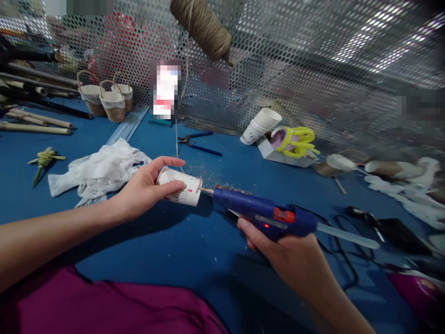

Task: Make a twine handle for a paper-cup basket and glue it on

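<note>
— How is the left grip [144, 188] posed?
— Its forearm slants in from the left; thumb and fingers pinch a white paper cup [189, 193], with the index finger stretched out above it. The cup is tipped on its side over the blue counter [194, 260].
— And the right grip [295, 257]?
— Wrapped around a blue plastic glue gun [248, 206], forearm rising from the lower right. The metal nozzle sits at the cup's right end; whether it touches, I can't tell.
— What's hidden?
— Some left fingers, behind the cup, and most of the gun's handle, covered by the right grip. The cup's print is too small to read, and a bright screen [165, 90] is pixelated.
— And farther out?
— Crumpled white lace [100, 169], a thin twine strand [176, 139], a ridged brown twine cone [203, 28] cut off at the top, and lace-collared baskets [114, 109] near perforated metal mesh [278, 69].
</note>
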Action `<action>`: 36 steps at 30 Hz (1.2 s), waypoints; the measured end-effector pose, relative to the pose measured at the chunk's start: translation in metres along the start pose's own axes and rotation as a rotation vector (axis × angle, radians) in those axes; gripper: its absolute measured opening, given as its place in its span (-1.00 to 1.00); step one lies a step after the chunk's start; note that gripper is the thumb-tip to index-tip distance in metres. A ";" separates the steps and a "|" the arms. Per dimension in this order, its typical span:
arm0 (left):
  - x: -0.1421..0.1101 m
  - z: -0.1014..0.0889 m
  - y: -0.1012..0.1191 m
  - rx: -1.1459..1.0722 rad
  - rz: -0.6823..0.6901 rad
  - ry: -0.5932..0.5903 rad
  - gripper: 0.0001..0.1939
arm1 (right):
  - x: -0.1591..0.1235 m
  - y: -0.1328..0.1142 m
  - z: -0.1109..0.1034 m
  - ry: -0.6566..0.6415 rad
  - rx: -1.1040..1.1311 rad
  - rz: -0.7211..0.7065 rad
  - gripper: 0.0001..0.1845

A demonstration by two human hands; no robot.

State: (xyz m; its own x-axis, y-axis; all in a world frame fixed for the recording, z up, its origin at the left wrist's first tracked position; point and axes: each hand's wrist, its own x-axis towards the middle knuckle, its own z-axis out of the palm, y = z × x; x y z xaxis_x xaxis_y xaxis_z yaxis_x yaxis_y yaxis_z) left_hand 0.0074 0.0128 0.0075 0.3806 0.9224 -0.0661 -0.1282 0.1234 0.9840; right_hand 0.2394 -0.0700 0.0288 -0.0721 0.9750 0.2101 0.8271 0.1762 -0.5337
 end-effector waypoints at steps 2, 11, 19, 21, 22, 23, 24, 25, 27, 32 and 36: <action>0.000 0.000 0.001 0.024 0.009 0.007 -0.57 | -0.001 0.002 0.000 0.000 -0.020 -0.002 -0.68; -0.001 -0.001 -0.001 0.072 0.046 0.008 -0.59 | 0.001 0.000 0.000 -0.001 -0.034 0.009 -0.68; -0.001 -0.001 0.000 0.093 0.064 0.000 -0.59 | -0.002 0.004 0.000 0.002 -0.063 0.012 -0.69; -0.001 -0.001 0.001 0.092 0.062 0.003 -0.59 | -0.003 0.004 0.000 -0.002 -0.070 0.020 -0.68; -0.001 -0.001 0.002 0.097 0.059 0.009 -0.60 | -0.003 0.004 0.000 -0.008 -0.069 0.022 -0.68; -0.001 -0.001 0.002 0.103 0.057 0.016 -0.60 | -0.003 0.003 0.000 -0.007 -0.066 0.024 -0.69; -0.001 0.000 0.002 0.110 0.056 0.022 -0.60 | -0.003 0.003 0.000 -0.007 -0.062 0.027 -0.71; -0.001 0.000 0.003 0.116 0.056 0.026 -0.60 | -0.003 0.003 0.000 -0.003 -0.058 0.029 -0.73; -0.001 0.000 0.003 0.120 0.058 0.025 -0.60 | -0.002 0.002 0.001 0.005 -0.052 0.033 -0.74; -0.001 0.000 0.002 0.116 0.064 0.026 -0.60 | -0.003 0.004 0.001 -0.009 -0.051 0.034 -0.71; -0.001 0.000 0.002 0.116 0.068 0.038 -0.60 | -0.004 0.007 0.001 -0.017 -0.046 0.012 -0.72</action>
State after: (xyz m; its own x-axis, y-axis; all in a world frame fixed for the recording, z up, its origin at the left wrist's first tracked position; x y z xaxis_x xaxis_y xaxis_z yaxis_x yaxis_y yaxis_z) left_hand 0.0066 0.0124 0.0096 0.3395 0.9406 -0.0028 -0.0448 0.0191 0.9988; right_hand 0.2454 -0.0727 0.0236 -0.0715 0.9792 0.1897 0.8527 0.1586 -0.4977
